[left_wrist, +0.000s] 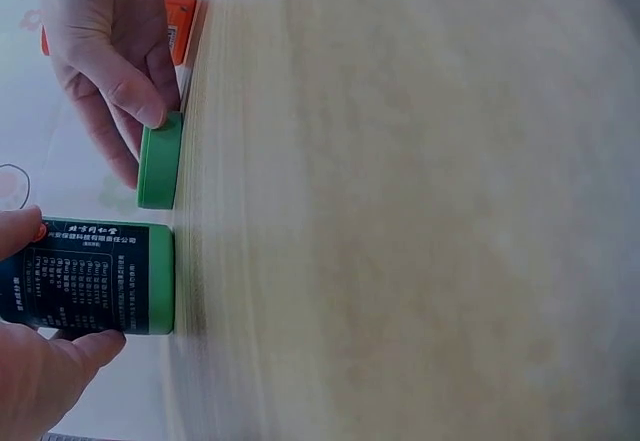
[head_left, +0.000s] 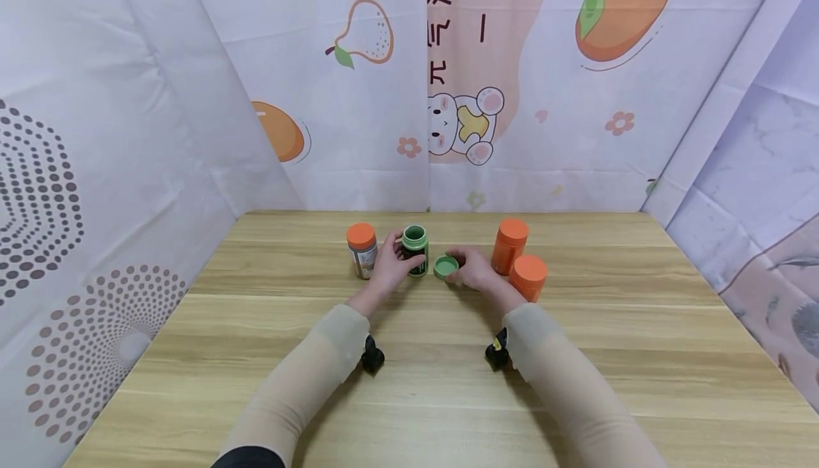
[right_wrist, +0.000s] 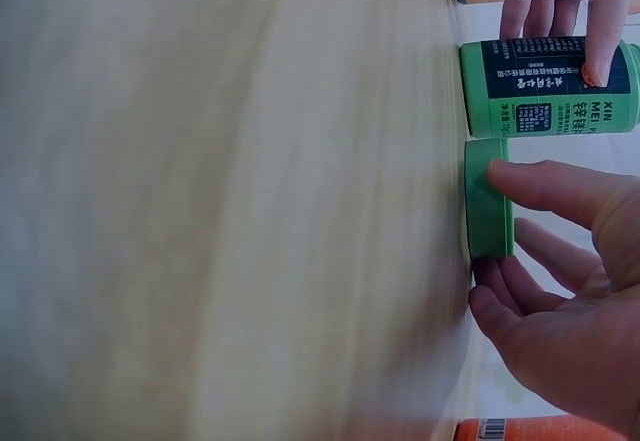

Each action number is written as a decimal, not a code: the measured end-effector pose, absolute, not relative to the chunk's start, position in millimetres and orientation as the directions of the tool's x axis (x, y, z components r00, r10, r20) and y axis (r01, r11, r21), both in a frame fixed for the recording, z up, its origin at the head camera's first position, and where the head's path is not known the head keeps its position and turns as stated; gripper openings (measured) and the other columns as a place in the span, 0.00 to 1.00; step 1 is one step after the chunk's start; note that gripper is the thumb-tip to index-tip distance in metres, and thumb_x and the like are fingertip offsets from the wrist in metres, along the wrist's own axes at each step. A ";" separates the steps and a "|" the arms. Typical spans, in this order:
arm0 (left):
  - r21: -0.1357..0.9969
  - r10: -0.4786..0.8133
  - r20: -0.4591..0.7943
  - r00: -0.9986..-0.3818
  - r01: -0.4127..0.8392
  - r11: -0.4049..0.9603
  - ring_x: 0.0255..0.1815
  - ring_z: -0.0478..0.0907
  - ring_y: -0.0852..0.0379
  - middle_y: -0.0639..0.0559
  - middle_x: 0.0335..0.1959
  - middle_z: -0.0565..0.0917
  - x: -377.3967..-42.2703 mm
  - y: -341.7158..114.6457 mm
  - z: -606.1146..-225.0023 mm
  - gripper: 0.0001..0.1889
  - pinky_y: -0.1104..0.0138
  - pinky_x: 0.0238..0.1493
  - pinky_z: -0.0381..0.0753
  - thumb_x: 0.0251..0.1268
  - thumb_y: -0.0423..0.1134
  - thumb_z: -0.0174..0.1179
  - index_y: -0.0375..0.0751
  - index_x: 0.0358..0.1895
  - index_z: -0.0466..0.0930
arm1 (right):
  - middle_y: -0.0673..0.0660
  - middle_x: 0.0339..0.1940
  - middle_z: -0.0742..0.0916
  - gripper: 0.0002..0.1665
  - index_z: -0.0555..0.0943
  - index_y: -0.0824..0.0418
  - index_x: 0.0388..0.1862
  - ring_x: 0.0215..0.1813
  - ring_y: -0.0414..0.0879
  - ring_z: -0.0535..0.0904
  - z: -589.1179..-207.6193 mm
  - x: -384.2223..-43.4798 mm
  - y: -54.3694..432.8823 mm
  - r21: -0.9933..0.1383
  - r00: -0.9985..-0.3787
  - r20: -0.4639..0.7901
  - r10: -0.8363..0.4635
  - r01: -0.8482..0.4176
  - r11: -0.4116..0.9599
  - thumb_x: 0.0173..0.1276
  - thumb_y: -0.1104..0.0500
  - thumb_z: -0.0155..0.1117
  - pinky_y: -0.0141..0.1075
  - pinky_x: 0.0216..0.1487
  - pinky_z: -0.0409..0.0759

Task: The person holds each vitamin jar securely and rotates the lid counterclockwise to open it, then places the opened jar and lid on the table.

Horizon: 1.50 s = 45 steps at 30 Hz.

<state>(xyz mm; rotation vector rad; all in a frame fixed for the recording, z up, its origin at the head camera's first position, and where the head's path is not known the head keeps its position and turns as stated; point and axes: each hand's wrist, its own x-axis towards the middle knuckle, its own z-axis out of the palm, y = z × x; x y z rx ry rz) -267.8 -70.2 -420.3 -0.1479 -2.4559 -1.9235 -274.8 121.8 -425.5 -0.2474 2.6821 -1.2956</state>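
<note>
My left hand [head_left: 392, 265] holds an open green bottle [left_wrist: 90, 276] with a dark label, thumb and fingers on either side of it. The bottle stands upright on the table, its mouth uncovered in the head view. Just right of it, a round green lid [right_wrist: 487, 201] lies on the table with its hollow side up. My right hand [head_left: 472, 267] pinches the lid's rim, the thumb on one side and fingertips on the other. Bottle and lid are close together but apart in the head view.
Left of my left hand stands a grey jar [head_left: 365, 258] with an orange lid. Two orange bottles stand beside my right hand and forearm, one farther back [head_left: 508, 249] and one nearer [head_left: 527, 277]. A printed curtain [head_left: 358, 134] hangs behind the wooden table [head_left: 422, 397].
</note>
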 end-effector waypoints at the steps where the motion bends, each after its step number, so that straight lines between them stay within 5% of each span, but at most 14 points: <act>1: 0.967 0.064 0.074 -0.995 0.087 0.238 0.67 0.67 0.44 0.35 0.63 0.72 -268.0 -70.4 -420.5 0.34 0.55 0.66 0.65 0.60 0.31 0.67 0.34 0.68 0.61 | 0.66 0.58 0.80 0.34 0.74 0.70 0.63 0.58 0.56 0.74 -425.2 -274.5 121.6 -0.784 -0.974 -0.066 -0.216 -0.083 0.615 0.56 0.72 0.70 0.47 0.61 0.70; 13: 0.958 0.083 0.148 -0.985 0.164 0.235 0.67 0.67 0.46 0.39 0.63 0.73 -267.1 -73.9 -413.4 0.36 0.52 0.65 0.65 0.60 0.32 0.68 0.34 0.69 0.60 | 0.63 0.68 0.73 0.38 0.70 0.61 0.70 0.70 0.59 0.63 -414.0 -270.1 116.3 -0.835 -0.974 -0.115 -0.193 -0.011 0.550 0.60 0.67 0.70 0.51 0.68 0.62; 45: 0.907 0.203 0.257 -0.945 0.308 0.286 0.74 0.56 0.48 0.43 0.71 0.63 -227.9 -97.3 -375.3 0.39 0.52 0.70 0.56 0.59 0.34 0.69 0.38 0.71 0.57 | 0.65 0.71 0.67 0.44 0.63 0.65 0.72 0.71 0.60 0.63 -362.3 -237.5 111.9 -0.879 -0.965 0.099 -0.244 -0.199 0.433 0.58 0.68 0.72 0.53 0.69 0.60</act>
